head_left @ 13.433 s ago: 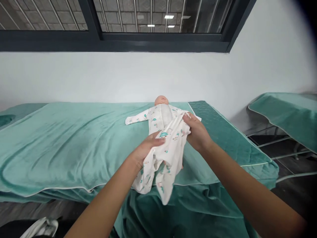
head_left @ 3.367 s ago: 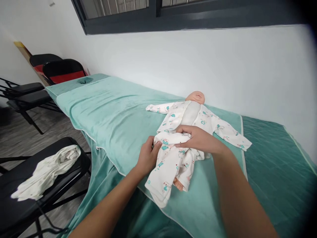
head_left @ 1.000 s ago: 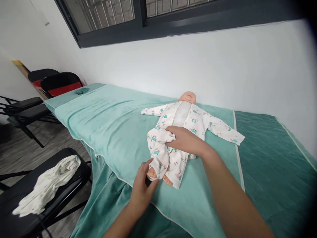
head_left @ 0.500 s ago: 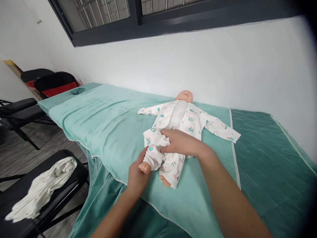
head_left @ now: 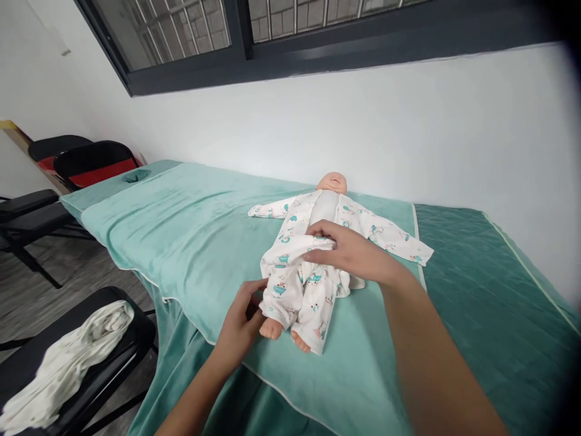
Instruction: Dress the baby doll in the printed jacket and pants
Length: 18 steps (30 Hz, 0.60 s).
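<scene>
A baby doll point(head_left: 331, 182) lies on its back, its head toward the wall. It wears a white printed jacket point(head_left: 363, 223), spread at the front over a plain pale torso, and matching baby trousers point(head_left: 280, 290). Both bare feet point(head_left: 271, 328) poke out of the trouser cuffs. My right hand point(head_left: 347, 249) grips the bunched waistband between thumb and fingers. At the outer side of the leg on the left, my left hand point(head_left: 241, 318) has its curled fingers and thumb on the trouser fabric near the cuff; some fingertips are hidden.
The doll rests on a padded bed with a light green cover point(head_left: 204, 242); a darker quilted cover point(head_left: 476, 290) lies at right. A black chair point(head_left: 113, 357) holds a crumpled white cloth point(head_left: 86, 348). More black chairs point(head_left: 95, 158) stand at left. A window point(head_left: 290, 42) is above.
My left hand has shifted off the foot to the side of the trouser leg, and that leg lies lower. My right hand has drawn the waistband up toward the torso.
</scene>
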Motion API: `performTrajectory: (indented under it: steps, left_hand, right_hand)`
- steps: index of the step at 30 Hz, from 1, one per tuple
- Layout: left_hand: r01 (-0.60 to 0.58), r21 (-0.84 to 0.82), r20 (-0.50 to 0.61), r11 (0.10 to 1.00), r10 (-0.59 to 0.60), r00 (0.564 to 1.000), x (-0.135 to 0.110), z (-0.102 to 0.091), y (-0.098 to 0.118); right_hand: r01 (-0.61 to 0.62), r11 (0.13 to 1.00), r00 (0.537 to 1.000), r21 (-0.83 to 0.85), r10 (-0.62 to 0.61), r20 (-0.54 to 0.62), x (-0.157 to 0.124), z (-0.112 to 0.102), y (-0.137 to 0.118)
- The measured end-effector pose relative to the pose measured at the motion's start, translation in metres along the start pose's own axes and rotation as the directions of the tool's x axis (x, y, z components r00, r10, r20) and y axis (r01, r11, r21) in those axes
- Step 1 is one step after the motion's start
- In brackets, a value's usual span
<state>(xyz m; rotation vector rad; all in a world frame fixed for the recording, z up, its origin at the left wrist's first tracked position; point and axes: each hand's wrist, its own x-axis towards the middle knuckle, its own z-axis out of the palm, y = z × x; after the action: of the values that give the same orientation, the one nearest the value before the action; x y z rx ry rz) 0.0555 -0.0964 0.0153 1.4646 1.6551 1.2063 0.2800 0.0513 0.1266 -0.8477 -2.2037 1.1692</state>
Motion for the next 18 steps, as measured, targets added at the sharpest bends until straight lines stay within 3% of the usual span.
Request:
performTrajectory:
  steps: [4, 7, 9, 11, 13, 16, 18]
  left_hand:
    - [0.106, -0.147, -0.169, 0.984, -0.130, 0.977, 0.023, -0.006, 0.005]
    - [0.037, -0.127, -0.326, 0.991, -0.077, 0.942, 0.063, -0.004, 0.023]
    - [-0.007, -0.067, -0.358, 0.998, -0.017, 0.934, 0.095, 0.001, 0.041]
    - [-0.059, 0.049, -0.240, 0.997, 0.069, 0.968, 0.122, 0.009, 0.058]
    - [-0.107, 0.219, -0.069, 0.970, 0.125, 0.990, 0.141, 0.020, 0.071]
    - [-0.185, 0.533, 0.052, 0.826, 0.187, 0.981, 0.151, 0.036, 0.079]
    - [-0.233, 0.656, 0.093, 0.718, 0.230, 0.969, 0.151, 0.042, 0.081]
  right_hand:
    - [0.006, 1.000, 0.980, -0.013, -0.009, -0.198, -0.009, -0.020, 0.002]
    - [-0.219, 0.952, 0.915, -0.214, 0.125, -0.383, -0.016, -0.033, 0.011]
    - [-0.410, 0.835, 0.871, -0.367, 0.240, -0.429, -0.018, -0.036, 0.017]
    - [-0.485, 0.740, 0.861, -0.466, 0.309, -0.405, -0.015, -0.031, 0.019]
    - [-0.476, 0.708, 0.872, -0.522, 0.306, -0.381, -0.008, -0.018, 0.019]
    - [-0.483, 0.647, 0.865, -0.591, 0.247, -0.436, 0.007, 0.006, 0.020]
    - [-0.497, 0.613, 0.854, -0.614, 0.222, -0.470, 0.015, 0.018, 0.022]
